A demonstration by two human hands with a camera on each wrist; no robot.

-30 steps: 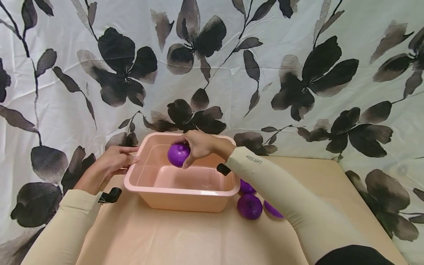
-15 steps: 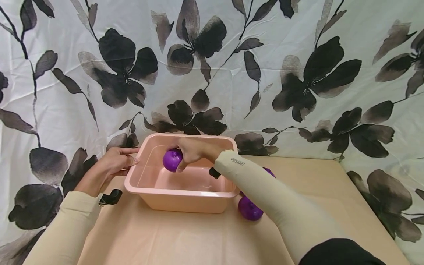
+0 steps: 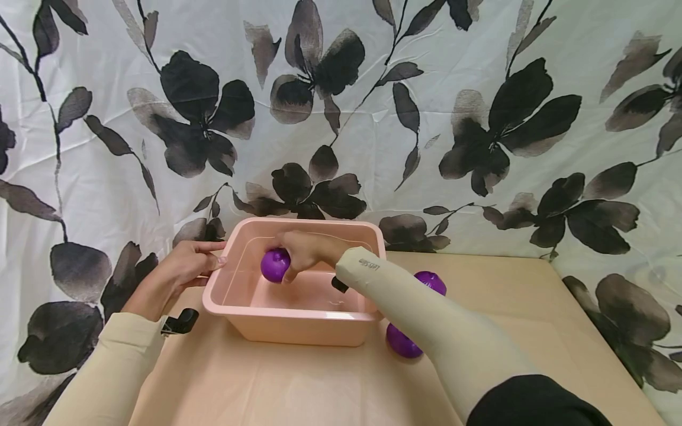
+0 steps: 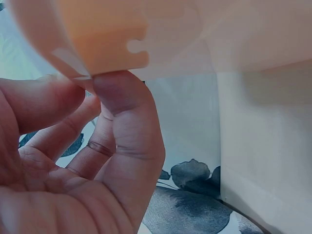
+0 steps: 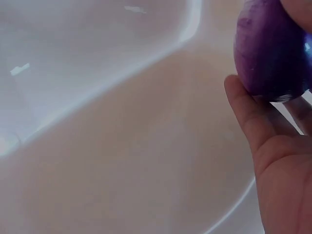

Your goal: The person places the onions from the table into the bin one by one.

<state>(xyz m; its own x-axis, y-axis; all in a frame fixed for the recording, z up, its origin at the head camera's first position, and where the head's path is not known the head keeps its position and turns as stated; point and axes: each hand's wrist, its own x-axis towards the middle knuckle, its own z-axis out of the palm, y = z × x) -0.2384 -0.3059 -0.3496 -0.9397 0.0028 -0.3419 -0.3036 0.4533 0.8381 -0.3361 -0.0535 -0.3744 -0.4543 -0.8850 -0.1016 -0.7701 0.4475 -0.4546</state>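
Note:
A pink plastic basin (image 3: 295, 312) stands on the table in the head view. My left hand (image 3: 186, 266) pinches its left rim between thumb and finger; the left wrist view shows the fingertips at the rim's underside (image 4: 114, 48). My right hand (image 3: 306, 251) reaches down inside the basin and grips a glossy, round purple ball (image 3: 275, 265), low in the left part. In the right wrist view, fingers curve round this ball (image 5: 270, 53), which is partly cut off by the frame edge. The basin's inner wall and floor fill most of that view.
Two more purple balls lie right of the basin, one farther back (image 3: 431, 281) and one nearer (image 3: 402, 342), both partly behind the right sleeve (image 3: 421, 319). A flower-printed cloth (image 3: 341, 118) hangs behind the beige table (image 3: 256, 384).
My right hand has moved left and down into the basin with the purple ball in its grip. My left hand keeps its hold on the rim.

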